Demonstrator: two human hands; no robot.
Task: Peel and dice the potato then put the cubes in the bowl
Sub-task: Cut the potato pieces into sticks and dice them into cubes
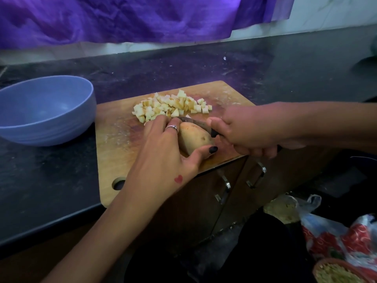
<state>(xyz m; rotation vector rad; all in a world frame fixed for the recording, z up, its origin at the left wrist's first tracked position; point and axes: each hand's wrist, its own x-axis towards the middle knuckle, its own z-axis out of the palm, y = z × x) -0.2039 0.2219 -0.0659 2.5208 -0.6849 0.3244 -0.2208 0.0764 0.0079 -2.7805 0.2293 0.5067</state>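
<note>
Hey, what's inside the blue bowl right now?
The blue bowl looks empty: only its bare inner wall and bottom show. Its near rim hides a little of the inside. The potato cubes are still piled on the cutting board.

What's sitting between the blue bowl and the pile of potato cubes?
In the head view, only bare cutting board lies between the bowl and the potato cubes.

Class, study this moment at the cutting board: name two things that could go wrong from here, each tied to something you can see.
1. The left hand grips the potato with fingers right beside the knife blade, so a slip could cut them.
2. The cutting board overhangs the counter edge near the right hand, so pressing down might tip it and spill the potato cubes before they reach the bowl.
</note>
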